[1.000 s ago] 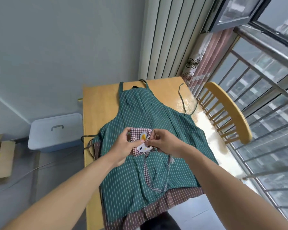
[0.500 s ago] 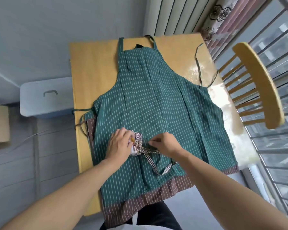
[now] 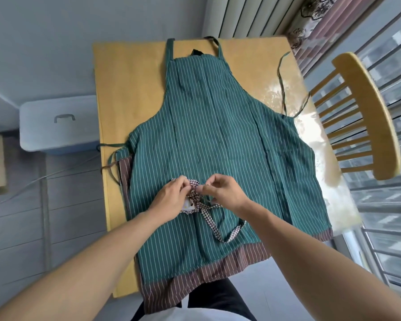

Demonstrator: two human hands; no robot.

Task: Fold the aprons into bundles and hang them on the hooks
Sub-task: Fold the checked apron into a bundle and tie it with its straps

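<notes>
**A:** What is on the table (image 3: 125, 93) just now?

**B:** A green striped apron (image 3: 208, 126) lies flat and face up, bib toward the far wall, its neck loop at the far edge. A brown striped apron (image 3: 195, 281) lies under it, showing only along the near hem and at the left side. On top of the green one, near its lower middle, sits a small checked bundle (image 3: 193, 198), a third apron folded down tight.

**A:** And the hands?

**B:** Both are on that bundle. The left hand (image 3: 169, 200) is clamped over it, pinning the folds down. The right hand (image 3: 225, 193) pinches the checked tie (image 3: 214, 224) between thumb and forefinger right at the bundle's top edge. The rest of the tie trails toward the person in a loose loop across the green cloth.

**A:** So the wrapping is under way?

**B:** I judge so (though whether any knot is already made is hidden by the fingers). To do it well, the left hand should press firmly so the folds cannot spring open, while the right draws the tie snug around the middle. A free loop should be left over, since the bundle must hang from a hook. No hooks show from here.
</notes>
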